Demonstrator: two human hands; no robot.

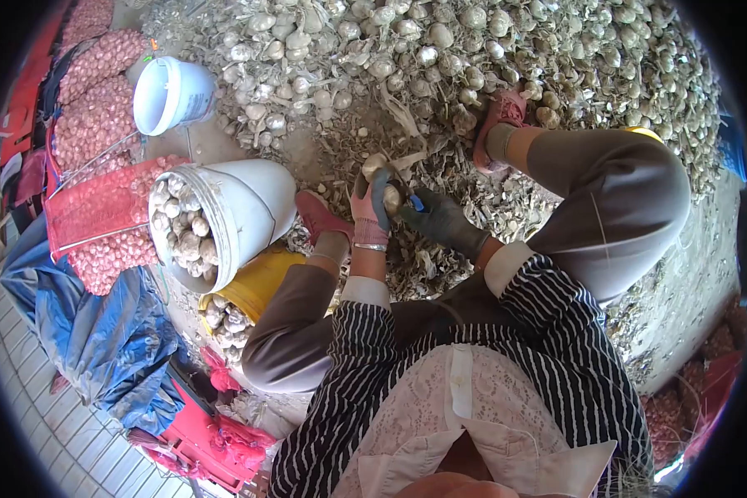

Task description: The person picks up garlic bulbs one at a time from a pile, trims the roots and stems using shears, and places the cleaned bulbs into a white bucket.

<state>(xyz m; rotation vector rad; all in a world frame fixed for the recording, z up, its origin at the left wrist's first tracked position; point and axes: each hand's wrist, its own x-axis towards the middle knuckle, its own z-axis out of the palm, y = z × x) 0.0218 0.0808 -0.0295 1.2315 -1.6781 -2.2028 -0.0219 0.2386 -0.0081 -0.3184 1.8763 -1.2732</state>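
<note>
My left hand (372, 206), in a pink and grey glove, is closed around garlic bulbs (392, 197) in front of my body. One bulb (373, 166) shows at its fingertips. My right hand (442, 222), in a dark grey glove, grips a tool with a blue handle (416, 202), its tip beside the held bulbs. The rest of the tool is partly hidden by the fingers. Dry husks and stalks (415, 257) lie on the ground below both hands.
A large garlic pile (440, 37) spreads ahead. At the left are a white bucket of bulbs (257, 207), a yellow bucket (266, 282), a smaller white bucket (174, 95), filled red net bags (87, 149) and a blue tarp (108, 332). My pink shoes (319, 217) flank the work area.
</note>
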